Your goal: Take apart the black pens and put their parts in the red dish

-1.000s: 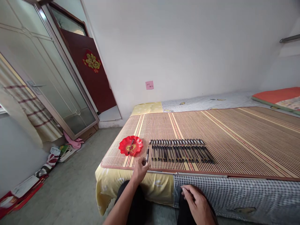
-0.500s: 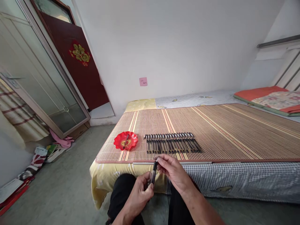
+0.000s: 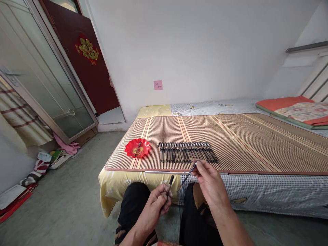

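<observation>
My left hand (image 3: 158, 201) is closed around a pen barrel (image 3: 171, 181), its black end pointing up and away from me. In my right hand (image 3: 207, 174) a thin dark pen refill (image 3: 188, 176) is pinched near its upper end. The refill slants down to the left, apart from the barrel, its lower tip near my left fingers. Both hands are above my knees, in front of the bed's edge. Just beyond them a row of black pens (image 3: 186, 152) lies side by side on the striped mat (image 3: 238, 143).
Left of the row sits a red scalloped plate (image 3: 128, 153) with a dark slim piece (image 3: 138, 147) lying in it. The bed's checked sheet (image 3: 271, 191) hangs over the front edge. A folded orange quilt (image 3: 289, 102) lies at the far right. A pink note (image 3: 158, 85) sticks to the wall.
My right hand has moved right, drawing the refill out of the pen barrel. My left hand stays low with the barrel. The view has shifted slightly.
</observation>
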Demonstrator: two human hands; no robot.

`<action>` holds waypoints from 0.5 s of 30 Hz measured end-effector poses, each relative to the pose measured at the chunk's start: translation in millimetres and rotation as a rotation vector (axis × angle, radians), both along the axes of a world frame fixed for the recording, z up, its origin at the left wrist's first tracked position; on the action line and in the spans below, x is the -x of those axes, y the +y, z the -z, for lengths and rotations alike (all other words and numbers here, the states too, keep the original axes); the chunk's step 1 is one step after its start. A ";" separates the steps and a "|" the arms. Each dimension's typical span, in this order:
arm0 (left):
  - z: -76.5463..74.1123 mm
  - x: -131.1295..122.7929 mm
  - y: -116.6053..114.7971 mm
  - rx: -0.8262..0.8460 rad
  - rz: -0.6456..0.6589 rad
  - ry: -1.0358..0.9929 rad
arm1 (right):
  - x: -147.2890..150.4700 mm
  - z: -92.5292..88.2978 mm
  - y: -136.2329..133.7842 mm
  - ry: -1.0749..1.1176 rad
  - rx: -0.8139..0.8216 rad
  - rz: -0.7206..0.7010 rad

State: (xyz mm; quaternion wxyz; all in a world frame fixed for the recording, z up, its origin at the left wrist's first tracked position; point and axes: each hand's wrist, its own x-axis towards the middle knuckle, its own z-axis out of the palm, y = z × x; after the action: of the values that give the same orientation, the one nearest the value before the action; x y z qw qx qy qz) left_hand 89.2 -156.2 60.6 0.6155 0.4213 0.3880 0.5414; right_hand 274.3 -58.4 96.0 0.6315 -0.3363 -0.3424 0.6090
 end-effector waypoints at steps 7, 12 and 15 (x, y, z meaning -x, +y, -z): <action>-6.8 -2.0 -5.1 -0.024 -0.018 0.071 | -12.2 -15.3 -6.5 0.011 -0.161 0.214; -14.0 -3.5 -6.8 -0.024 -0.012 0.157 | -10.5 -17.8 -12.9 -0.054 -0.227 0.281; -16.9 -2.9 -6.7 -0.025 -0.015 0.179 | -10.5 -18.1 -15.7 -0.101 -0.251 0.265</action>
State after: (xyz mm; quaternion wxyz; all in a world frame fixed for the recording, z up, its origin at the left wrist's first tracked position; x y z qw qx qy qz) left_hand 92.2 -162.9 77.5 0.5690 0.4729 0.4377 0.5110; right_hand 284.8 -74.1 114.2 0.7253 -0.3272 -0.3995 0.4554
